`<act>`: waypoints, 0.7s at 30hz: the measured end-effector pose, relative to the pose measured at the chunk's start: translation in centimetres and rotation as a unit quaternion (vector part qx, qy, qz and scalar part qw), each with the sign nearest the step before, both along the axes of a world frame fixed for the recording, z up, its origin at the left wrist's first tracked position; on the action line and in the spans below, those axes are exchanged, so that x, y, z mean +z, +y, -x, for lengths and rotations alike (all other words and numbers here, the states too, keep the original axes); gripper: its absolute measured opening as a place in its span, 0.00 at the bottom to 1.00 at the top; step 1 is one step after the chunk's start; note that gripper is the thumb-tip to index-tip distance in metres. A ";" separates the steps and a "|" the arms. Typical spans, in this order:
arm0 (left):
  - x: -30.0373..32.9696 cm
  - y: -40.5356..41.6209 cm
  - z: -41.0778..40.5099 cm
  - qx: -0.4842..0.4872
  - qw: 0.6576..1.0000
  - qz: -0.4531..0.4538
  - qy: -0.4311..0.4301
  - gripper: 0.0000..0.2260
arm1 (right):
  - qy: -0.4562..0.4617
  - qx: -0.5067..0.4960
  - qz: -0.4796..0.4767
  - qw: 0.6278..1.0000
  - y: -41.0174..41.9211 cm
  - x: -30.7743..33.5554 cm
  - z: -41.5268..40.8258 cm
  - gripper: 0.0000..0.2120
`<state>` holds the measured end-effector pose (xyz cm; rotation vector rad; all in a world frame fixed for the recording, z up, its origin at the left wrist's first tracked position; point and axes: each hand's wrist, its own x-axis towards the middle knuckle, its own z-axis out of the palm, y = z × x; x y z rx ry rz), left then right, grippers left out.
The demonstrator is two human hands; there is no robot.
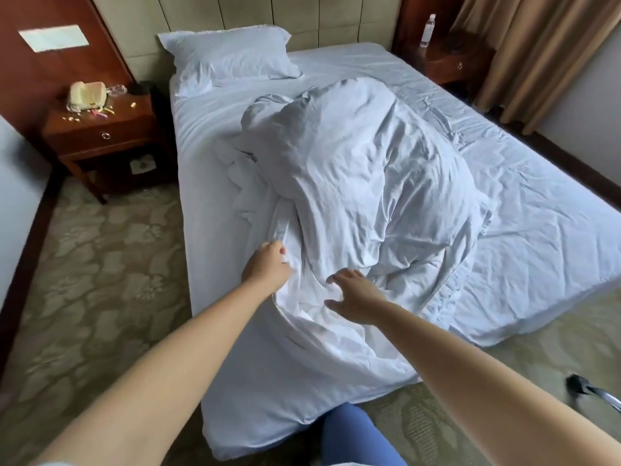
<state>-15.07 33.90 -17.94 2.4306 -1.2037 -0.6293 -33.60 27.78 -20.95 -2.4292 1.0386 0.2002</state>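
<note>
Room: hotel bedroom seen from the head view, with patterned carpet [100, 264], a padded headboard [218, 15], a wooden nightstand [100, 129] on the left and a curtain [537, 45] on the right.
Bed: the bed [537, 213] wears a wrinkled white sheet, and a pillow [232, 55] lies flat at its head.
Duvet: the white duvet [369, 183] is bunched in a long heap down the middle, its near end spilling over the foot of the bed towards the person.
Left hand: the left hand [267, 265] has its fingers curled into a fold at the duvet's near left edge and grasps it.
Right hand: the right hand [356, 294] is spread with straight fingers, holding nothing; it lies on or just over the cloth, and I cannot tell which.
Duvet relative to grip: the heap lies beyond and to the right of both hands, while the loose near end runs under and between them.
Step in hand, as I judge it: finding the duvet's edge so it can be spread.
Doing it well: take a second hold with the right hand, well apart from the left and on the same edge, then lift and draw towards the foot so the heap unrolls without dragging the sheet.
</note>
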 end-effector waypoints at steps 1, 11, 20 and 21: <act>0.3 -0.8 -0.5 0.019 1.000 -0.006 -0.013 0.10 | -0.020 -0.015 0.022 0.999 -1.0 0.4 -1.2 0.26; -1.4 -10.4 -4.4 0.032 0.994 -0.096 0.045 0.35 | -0.007 -0.086 0.081 0.993 -8.5 -0.6 -9.9 0.45; 1.4 -15.2 -7.0 -0.016 0.978 -0.134 -0.162 0.17 | -0.070 0.059 0.317 0.944 -16.7 2.3 -13.2 0.24; 2.6 -15.3 -7.5 -0.020 0.978 -0.125 -0.168 0.16 | -0.079 0.071 0.345 0.933 -18.0 3.3 -13.6 0.19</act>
